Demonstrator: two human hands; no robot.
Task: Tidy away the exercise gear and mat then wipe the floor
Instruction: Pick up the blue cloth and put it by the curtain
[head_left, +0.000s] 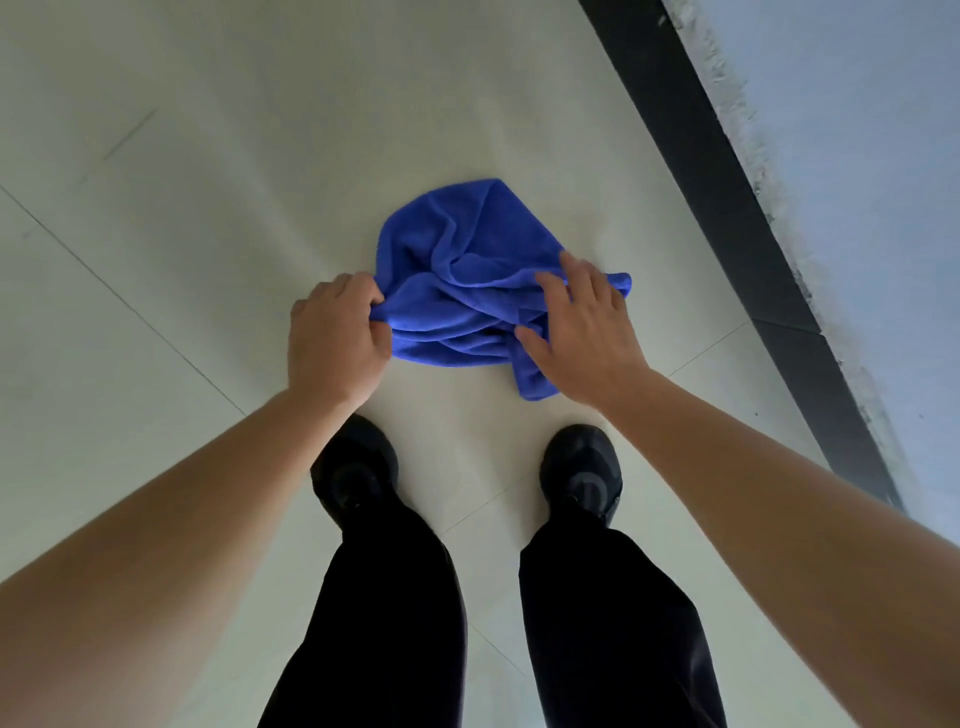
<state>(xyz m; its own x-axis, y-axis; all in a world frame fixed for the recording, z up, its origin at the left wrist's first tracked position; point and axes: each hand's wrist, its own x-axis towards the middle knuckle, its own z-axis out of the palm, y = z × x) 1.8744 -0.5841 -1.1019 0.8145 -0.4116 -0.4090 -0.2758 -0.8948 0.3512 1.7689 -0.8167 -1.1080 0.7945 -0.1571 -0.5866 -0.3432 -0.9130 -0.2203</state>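
Head view looks straight down at a pale floor (208, 156) made of big, smooth tiles. Thin grey lines (119, 301) run slantwise between the tiles, at the left and near the feet. At the upper right of the frame, a wide dark strip (727, 182) runs along the edge of the floor. Past it there is a rough, crumbly white edge (737, 104), and then a flat, light blue-grey wall (857, 130).

A bright blue cloth (457, 270) lies on the floor in the middle of the frame, just above the feet. It looks soft and fluffy, like a towel. It is bunched up with many folds, round at the top, and one corner hangs down at the lower right.

The left hand (337, 343) is at the left edge of the cloth. Its fingers are curled, and they grip a bunch of the cloth there. The right hand (582, 332) lies on the right part of the cloth. Its fingers are straight and spread apart, resting flat on the folds. Both arms are bare and reach in from the bottom corners of the frame.

Below the hands are two black shoes, the left shoe (356, 467) and the right shoe (582, 467), standing apart on the tiles. Loose black trouser legs (384, 623) come up from the bottom of the frame. The left arm crosses in front of the tip of the left shoe. The right hand hides part of the cloth under it.
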